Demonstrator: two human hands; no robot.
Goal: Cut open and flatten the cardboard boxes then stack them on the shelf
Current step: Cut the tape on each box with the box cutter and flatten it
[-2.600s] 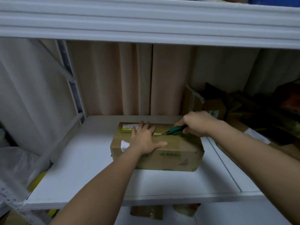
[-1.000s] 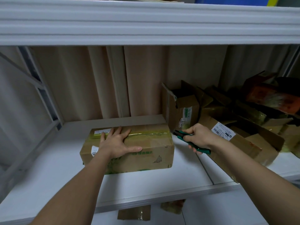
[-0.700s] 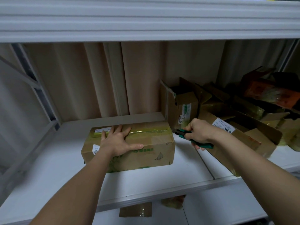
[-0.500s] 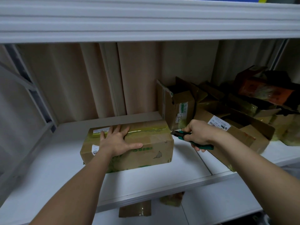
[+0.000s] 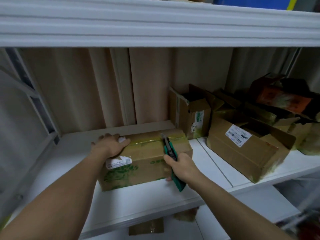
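Observation:
A taped brown cardboard box [image 5: 149,158] with green print lies on the white shelf [image 5: 72,153]. My left hand [image 5: 108,144] presses on the box's top left end, over a white label. My right hand [image 5: 181,168] grips a green utility knife [image 5: 170,153]. The knife points away from me, and its blade tip rests on the yellowish tape seam near the box's right end. The box's flaps are closed.
Several opened and crumpled cardboard boxes [image 5: 242,141] crowd the right part of the shelf. An upper shelf board [image 5: 155,23] hangs overhead. A beige curtain [image 5: 103,87] backs the shelf. Cardboard scraps [image 5: 146,226] lie on the level below.
My left hand slid to the box's left end. My right hand swung the knife from beside the box's right end to its front, blade now on the top tape seam.

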